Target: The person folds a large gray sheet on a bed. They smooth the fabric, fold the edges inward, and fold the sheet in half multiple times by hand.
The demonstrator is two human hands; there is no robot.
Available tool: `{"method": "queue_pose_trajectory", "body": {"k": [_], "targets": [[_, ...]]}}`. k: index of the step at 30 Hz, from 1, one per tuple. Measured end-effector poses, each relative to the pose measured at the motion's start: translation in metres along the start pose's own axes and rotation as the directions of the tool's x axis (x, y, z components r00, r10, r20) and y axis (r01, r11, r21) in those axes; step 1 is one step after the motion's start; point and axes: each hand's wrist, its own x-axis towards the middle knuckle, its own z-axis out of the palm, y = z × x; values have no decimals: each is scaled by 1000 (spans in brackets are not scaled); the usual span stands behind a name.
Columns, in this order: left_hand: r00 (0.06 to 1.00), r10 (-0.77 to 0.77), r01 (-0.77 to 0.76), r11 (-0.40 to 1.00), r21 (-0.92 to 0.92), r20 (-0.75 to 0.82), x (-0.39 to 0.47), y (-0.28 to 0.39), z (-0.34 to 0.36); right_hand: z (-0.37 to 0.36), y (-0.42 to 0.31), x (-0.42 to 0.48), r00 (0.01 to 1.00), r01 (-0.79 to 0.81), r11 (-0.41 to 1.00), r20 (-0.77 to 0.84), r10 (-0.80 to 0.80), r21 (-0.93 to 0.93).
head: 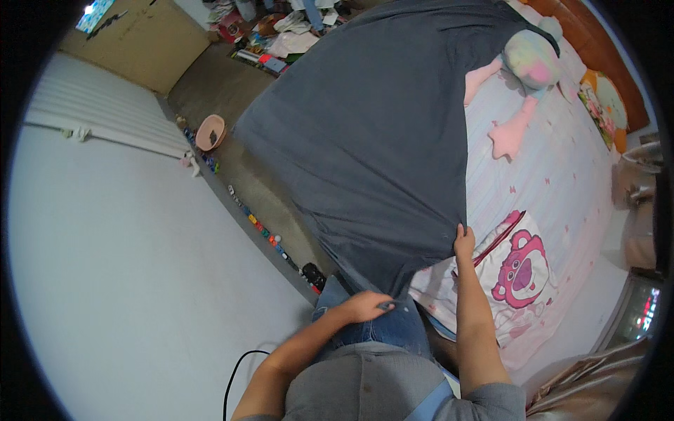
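A large dark grey cloth (368, 116), apparently a bed sheet or blanket cover, is spread over much of the bed and slopes down towards me. My right hand (464, 243) pinches its corner at the right edge, above the mattress. Close to my jeans, my left hand (370, 307) grips a gathered part of the same cloth. Between both hands the near edge sags in folds. Just right of my right hand lies a folded white fabric piece with a pink bear print (521, 268), on a pale pink patterned bed sheet (547, 200).
A pastel plush toy (532, 60) with pink feet lies near the brown headboard (629, 68). Toy cars (258, 223) line the wall's base, left of the bed. A pink basin (210, 132) stands on the floor. Clutter (284, 37) is heaped beyond the bed.
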Motion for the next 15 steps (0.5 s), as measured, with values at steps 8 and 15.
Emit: {"method": "queue_pose_trajectory", "body": {"k": [8, 15], "targets": [[701, 66, -366, 888, 279, 710, 71, -21, 58, -37, -22, -6, 996, -50, 913, 44, 75, -406], [732, -7, -206, 951, 231, 682, 96, -81, 17, 9, 4, -16, 962, -201, 867, 77, 263, -457]]}}
